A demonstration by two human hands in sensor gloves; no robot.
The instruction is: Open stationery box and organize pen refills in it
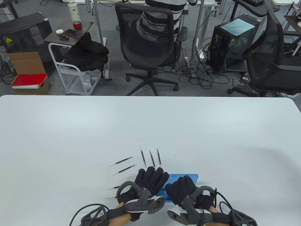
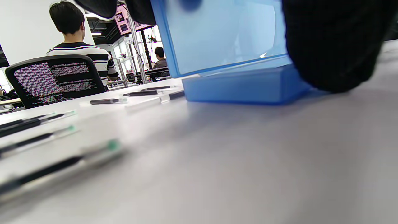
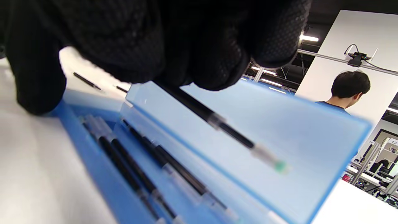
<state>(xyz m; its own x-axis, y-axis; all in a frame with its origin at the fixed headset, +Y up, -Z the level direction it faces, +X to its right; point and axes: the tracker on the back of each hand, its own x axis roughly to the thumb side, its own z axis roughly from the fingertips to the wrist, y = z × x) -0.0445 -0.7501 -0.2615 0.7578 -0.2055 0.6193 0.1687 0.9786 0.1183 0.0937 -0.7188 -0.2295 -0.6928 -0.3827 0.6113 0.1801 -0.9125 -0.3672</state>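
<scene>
The blue stationery box (image 1: 188, 177) lies near the table's front edge with its lid (image 2: 217, 34) standing up. Several black refills (image 3: 140, 174) lie inside its base (image 2: 245, 85). My right hand (image 1: 182, 187) hovers over the box and pinches one black pen refill (image 3: 217, 122), its green tip pointing along the lid (image 3: 264, 137). My left hand (image 1: 154, 175) lies at the box's left end, its fairly straight fingers resting against the lid. Loose refills (image 1: 152, 159) lie on the table beyond and left of my left hand; others (image 2: 107, 101) show in the left wrist view.
The white table (image 1: 70, 131) stretches far and wide around the box. Beyond its far edge stand office chairs (image 1: 150, 44), a cart (image 1: 75, 70) and a computer tower (image 1: 232, 44). A person in a striped shirt (image 2: 80, 53) sits with their back turned.
</scene>
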